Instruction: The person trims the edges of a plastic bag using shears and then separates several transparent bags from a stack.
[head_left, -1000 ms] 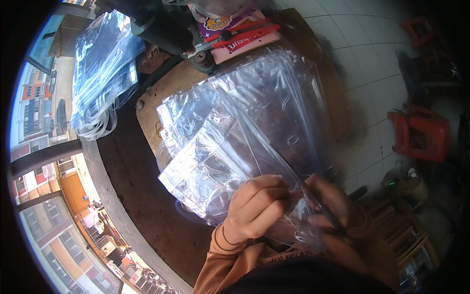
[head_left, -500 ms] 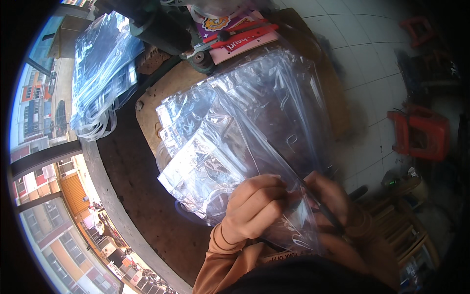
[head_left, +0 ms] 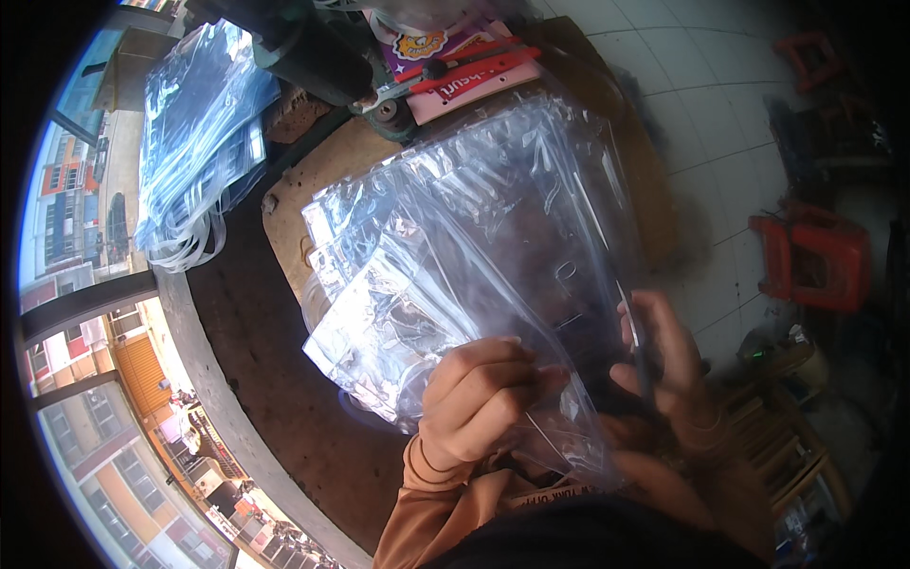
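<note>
A clear plastic bag [head_left: 493,237] is held up close, low in the middle of the view. It is gripped at its near bottom edge by both hands. The left hand [head_left: 483,398] is curled, and its fingers [head_left: 493,365] are shut tight on the plastic. The right hand [head_left: 668,370] is seen through the bag; its fingers [head_left: 664,327] are bent around the right edge and pinched on it. An orange sleeve [head_left: 427,503] is worn on the left arm.

More clear bags [head_left: 360,313] are stacked under the held one, spread out to the left. They are laid on a brown wooden board [head_left: 322,175] on a dark counter [head_left: 256,351].

Farther off, a pile of shiny bags [head_left: 204,123] is seen at the top left. A pink and purple packet [head_left: 455,62] is lying at the top. To the right, a red stool [head_left: 815,261] is standing on the tiled floor [head_left: 701,76].
</note>
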Demonstrator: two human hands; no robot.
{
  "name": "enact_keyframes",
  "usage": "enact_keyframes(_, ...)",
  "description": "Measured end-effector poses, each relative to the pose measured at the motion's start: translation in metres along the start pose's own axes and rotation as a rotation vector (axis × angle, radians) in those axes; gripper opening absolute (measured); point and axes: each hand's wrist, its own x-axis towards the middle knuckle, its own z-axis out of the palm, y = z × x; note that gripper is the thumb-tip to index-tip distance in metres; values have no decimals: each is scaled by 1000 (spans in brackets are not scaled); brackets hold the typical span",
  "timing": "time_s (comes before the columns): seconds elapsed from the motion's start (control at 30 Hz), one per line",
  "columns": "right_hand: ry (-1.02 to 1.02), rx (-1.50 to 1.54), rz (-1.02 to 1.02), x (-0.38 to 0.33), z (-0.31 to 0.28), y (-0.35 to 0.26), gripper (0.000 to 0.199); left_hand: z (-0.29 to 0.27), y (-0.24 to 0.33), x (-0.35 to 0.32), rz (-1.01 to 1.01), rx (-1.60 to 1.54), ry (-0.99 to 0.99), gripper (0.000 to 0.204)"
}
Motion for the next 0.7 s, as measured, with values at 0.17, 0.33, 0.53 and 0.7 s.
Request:
enact_keyframes(0.17, 327, -884, -374, 25, 15, 1, 52, 2, 1, -6, 45, -11, -2, 20)
enact_keyframes(0.33, 324, -1227, -394, 25, 21, -19, 32, 1, 3, -6, 115, -13, -34, 19)
enact_keyframes(0.53, -221, -374, -480, 29, 12, -53, 26, 1, 5, -15, 143, 82, -73, 24)
enact_keyframes(0.7, -189, -396, -467, 28, 16, -48, 18, 3, 7, -16, 155, 65, -118, 27)
